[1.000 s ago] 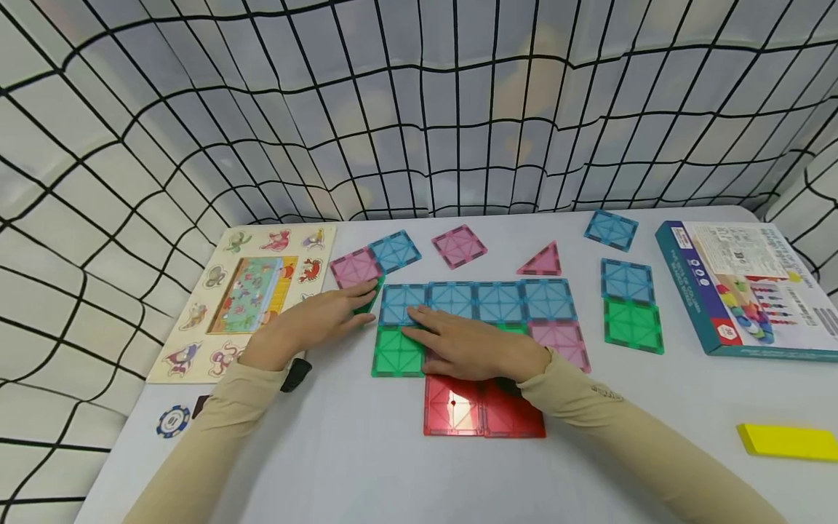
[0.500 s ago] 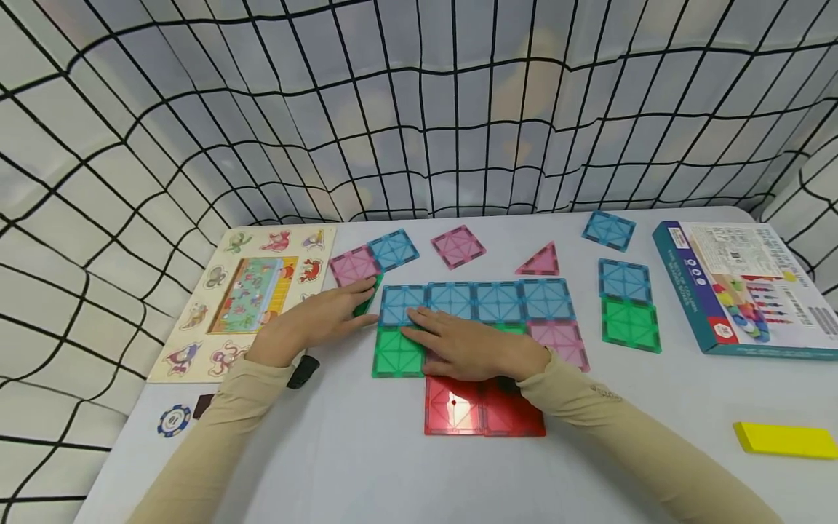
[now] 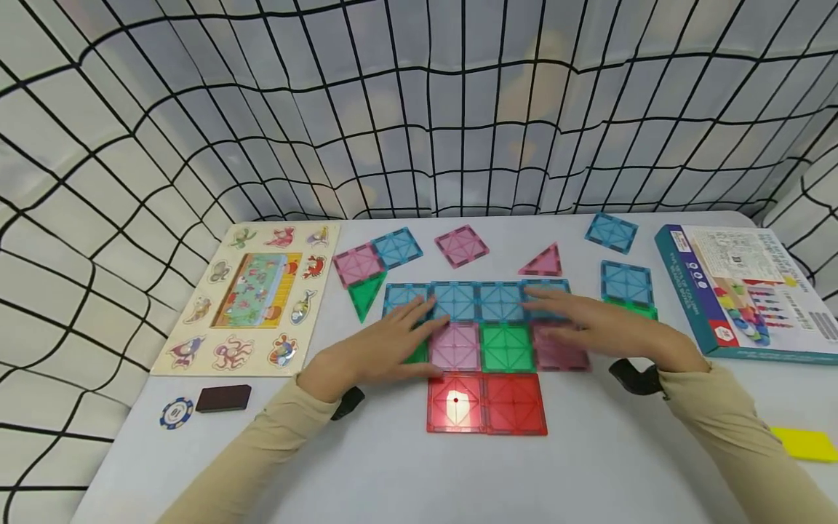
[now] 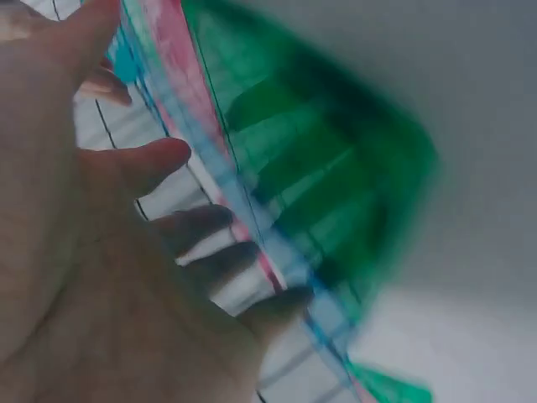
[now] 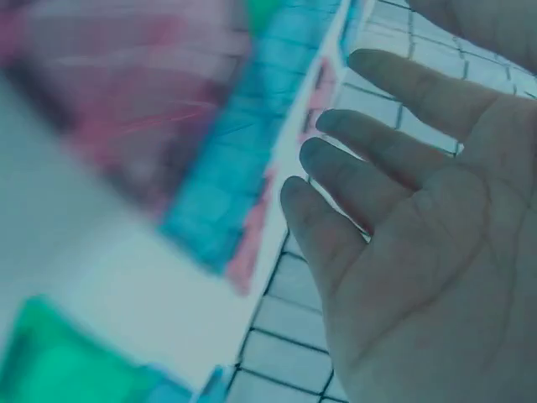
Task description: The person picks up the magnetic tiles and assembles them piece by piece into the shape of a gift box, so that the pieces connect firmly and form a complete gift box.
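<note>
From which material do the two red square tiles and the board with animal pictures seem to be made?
Red square tiles: probably glossy, translucent plastic; light glares off the left one and line patterns show inside. Board: wood or thick card, perhaps, matt-looking; its pale, opaque surface leaves this open.

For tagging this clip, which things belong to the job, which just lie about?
In the job, seemingly:
blue tile row
pink-and-green tile row
red tile pair
loose tiles, perhaps spares

Probably stray:
puzzle board
chip
brown block
yellow block
printed box
</note>
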The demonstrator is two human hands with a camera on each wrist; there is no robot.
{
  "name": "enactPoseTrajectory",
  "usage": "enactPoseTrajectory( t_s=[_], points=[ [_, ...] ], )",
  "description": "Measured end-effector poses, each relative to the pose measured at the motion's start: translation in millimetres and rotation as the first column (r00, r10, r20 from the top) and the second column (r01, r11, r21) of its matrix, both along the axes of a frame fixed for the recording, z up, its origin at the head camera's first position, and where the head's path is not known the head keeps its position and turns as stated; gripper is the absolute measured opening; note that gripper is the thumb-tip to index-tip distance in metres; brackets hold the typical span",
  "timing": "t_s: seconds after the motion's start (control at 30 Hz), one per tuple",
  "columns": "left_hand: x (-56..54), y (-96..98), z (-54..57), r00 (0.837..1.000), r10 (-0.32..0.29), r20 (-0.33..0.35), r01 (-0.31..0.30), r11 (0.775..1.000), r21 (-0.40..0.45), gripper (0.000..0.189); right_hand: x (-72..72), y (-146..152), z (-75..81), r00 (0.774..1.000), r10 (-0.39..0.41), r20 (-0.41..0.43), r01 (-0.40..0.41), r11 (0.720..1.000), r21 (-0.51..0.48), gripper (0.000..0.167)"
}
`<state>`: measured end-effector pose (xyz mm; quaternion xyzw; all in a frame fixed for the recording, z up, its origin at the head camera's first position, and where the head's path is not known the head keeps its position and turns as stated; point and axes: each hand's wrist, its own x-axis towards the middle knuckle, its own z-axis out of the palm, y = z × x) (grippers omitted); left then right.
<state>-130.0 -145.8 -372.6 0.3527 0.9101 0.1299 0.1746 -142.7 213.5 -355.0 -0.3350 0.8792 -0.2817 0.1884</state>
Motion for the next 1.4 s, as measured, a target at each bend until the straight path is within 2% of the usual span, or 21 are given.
enactPoseTrajectory(
  t_s=[0.13,0.27,0.43,0.67,0.73,0.8,0.87,0.9,0.97,1.03,1.13,1.3,1.4],
  points=[
    [4.0,12.6,-5.2,0.999,-0.01,0.034,0.012,0.998,-0.057,0.091,10.7,8.8,-14.3,0.999,0.02,0.041,-0.021,0.999,0.024,0.061],
    [7.4,15.4,-8.0,0.999,-0.026,0.02,0.027,0.998,-0.064,0.091,21.2,11.6,-24.4,0.999,0.046,0.016,-0.047,0.997,0.053,0.07],
    [13.6,14.9,-8.1,0.999,-0.047,0.004,0.047,0.998,-0.04,0.089,34.5,13.4,-22.8,0.999,0.039,0.014,-0.04,0.997,0.065,0.075],
    [32.8,13.1,-3.6,0.998,-0.039,0.043,0.041,0.998,-0.041,0.091,48.7,14.2,-13.0,0.994,0.049,0.096,-0.055,0.996,0.068,0.072],
    [36.9,12.6,-2.3,0.997,-0.046,0.056,0.048,0.998,-0.034,0.091,46.4,20.6,-7.0,0.991,0.06,0.118,-0.067,0.996,0.059,0.064],
    [39.8,12.1,-0.7,0.996,-0.055,0.074,0.057,0.998,-0.023,0.091,38.9,31.1,-1.1,0.994,0.046,0.1,-0.052,0.997,0.053,0.056],
    [41.7,11.2,0.3,0.994,-0.061,0.088,0.063,0.998,-0.02,0.09,26.3,44.0,3.5,1.0,0.003,0.012,-0.004,0.998,0.062,0.048],
    [42.7,10.7,0.3,0.994,-0.062,0.093,0.064,0.998,-0.02,0.09,18.1,50.0,3.8,0.998,-0.046,-0.035,0.048,0.996,0.07,0.045],
    [43.6,9.7,0.3,0.994,-0.059,0.097,0.061,0.998,-0.024,0.09,0.1,59.4,3.3,0.98,-0.15,-0.129,0.165,0.98,0.112,0.046],
    [44.4,8.3,-1.0,0.994,-0.054,0.096,0.057,0.998,-0.029,0.09,-17.5,65.5,-0.5,0.951,-0.244,-0.188,0.276,0.947,0.163,0.051],
    [45.4,6.9,-3.5,0.994,-0.047,0.096,0.05,0.998,-0.027,0.09,-37.4,70.3,-9.5,0.92,-0.356,-0.165,0.388,0.885,0.257,0.065],
    [46.0,7.5,-5.4,0.994,-0.054,0.1,0.056,0.998,-0.011,0.09,-51.3,71.9,-21.7,0.859,-0.497,-0.125,0.507,0.786,0.355,0.082],
    [45.2,7.5,-4.9,0.994,-0.059,0.091,0.06,0.998,-0.01,0.09,-55.1,69.3,-21.9,0.823,-0.547,-0.151,0.563,0.751,0.345,0.082]
  ],
)
